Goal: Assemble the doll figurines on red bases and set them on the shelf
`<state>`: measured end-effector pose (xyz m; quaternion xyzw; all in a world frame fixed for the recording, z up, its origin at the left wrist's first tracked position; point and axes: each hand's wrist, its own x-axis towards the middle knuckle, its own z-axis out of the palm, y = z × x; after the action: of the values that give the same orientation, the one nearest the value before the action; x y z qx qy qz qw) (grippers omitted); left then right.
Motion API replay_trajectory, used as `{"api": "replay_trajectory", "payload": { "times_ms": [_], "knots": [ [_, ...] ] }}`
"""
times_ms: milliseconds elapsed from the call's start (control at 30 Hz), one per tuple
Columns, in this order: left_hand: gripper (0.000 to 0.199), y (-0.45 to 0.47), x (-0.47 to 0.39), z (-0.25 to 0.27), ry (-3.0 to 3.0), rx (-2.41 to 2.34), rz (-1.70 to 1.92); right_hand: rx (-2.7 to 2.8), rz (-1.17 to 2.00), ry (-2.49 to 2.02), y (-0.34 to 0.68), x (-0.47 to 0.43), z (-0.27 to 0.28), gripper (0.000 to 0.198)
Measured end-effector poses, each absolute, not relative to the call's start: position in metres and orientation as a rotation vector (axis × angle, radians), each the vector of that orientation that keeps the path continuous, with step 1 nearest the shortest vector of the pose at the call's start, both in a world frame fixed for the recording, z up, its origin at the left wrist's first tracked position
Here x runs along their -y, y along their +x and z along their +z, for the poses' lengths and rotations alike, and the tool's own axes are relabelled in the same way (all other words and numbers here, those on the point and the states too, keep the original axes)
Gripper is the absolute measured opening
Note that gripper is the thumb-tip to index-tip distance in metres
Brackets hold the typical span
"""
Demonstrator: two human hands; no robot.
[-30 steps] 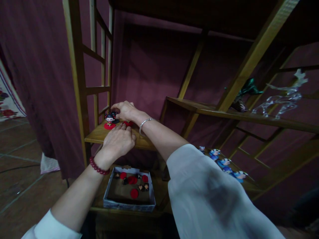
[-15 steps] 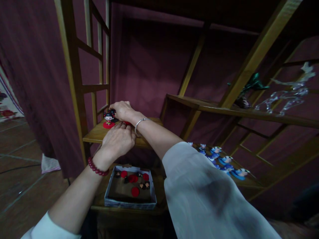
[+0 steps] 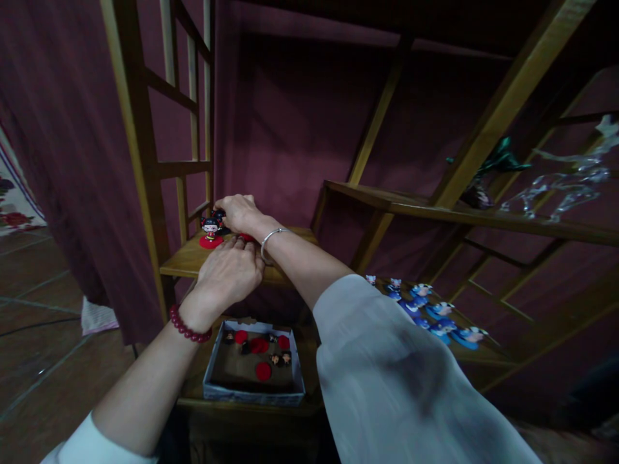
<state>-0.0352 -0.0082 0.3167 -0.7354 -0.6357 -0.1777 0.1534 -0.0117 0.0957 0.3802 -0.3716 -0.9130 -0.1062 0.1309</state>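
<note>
My right hand reaches across to the small shelf. Its fingers are closed on a black-haired figurine, of which only some dark hair shows at the fingertips. In front of it stands a doll figurine with black hair and red hair ornaments, upright on a red round base. My left hand is just below, over the shelf's front edge, back upward, fingers together and bent. What it holds, if anything, is hidden. A bit of red shows beyond its fingertips, partly covered by my right wrist.
Below stands an open shallow box with several small dark-haired figurines and red discs. Several blue-and-white figurines stand on a shelf to the right. A clear glass animal stands higher up. A wooden post rises at left.
Both hands hold almost the same position at the small shelf. The view has shifted very slightly; the figurines and the box stay where they were.
</note>
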Motion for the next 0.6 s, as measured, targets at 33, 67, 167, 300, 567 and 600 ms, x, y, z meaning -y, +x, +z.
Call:
{"api": "replay_trajectory", "payload": {
  "times_ms": [33, 67, 167, 300, 567, 600],
  "knots": [
    [0.046, -0.0353, 0.0081, 0.3166, -2.107, 1.822, -0.512, 2.647, -0.305, -1.082, -0.0119, -0.0960, 0.3802, 0.030],
    [0.046, -0.0353, 0.0081, 0.3165, -2.104, 1.822, -0.511, 2.645, -0.304, -1.082, -0.0123, -0.0965, 0.3801, 0.030],
    [0.047, -0.0348, 0.0090, 0.3169, -2.094, 1.827, -0.496, 2.652, -0.311, -1.083, -0.0140, -0.0981, 0.3796, 0.030],
    [0.045, -0.0343, 0.0101, 0.3182, -2.086, 1.842, -0.477, 2.660, -0.321, -1.099, -0.0150, -0.0974, 0.3796, 0.028],
    [0.045, -0.0351, 0.0095, 0.3174, -2.087, 1.843, -0.500, 2.654, -0.321, -1.126, -0.0132, -0.0956, 0.3797, 0.033],
    [0.046, -0.0351, 0.0094, 0.3171, -2.087, 1.837, -0.504, 2.651, -0.324, -1.124, -0.0128, -0.0952, 0.3800, 0.033]
  ]
}}
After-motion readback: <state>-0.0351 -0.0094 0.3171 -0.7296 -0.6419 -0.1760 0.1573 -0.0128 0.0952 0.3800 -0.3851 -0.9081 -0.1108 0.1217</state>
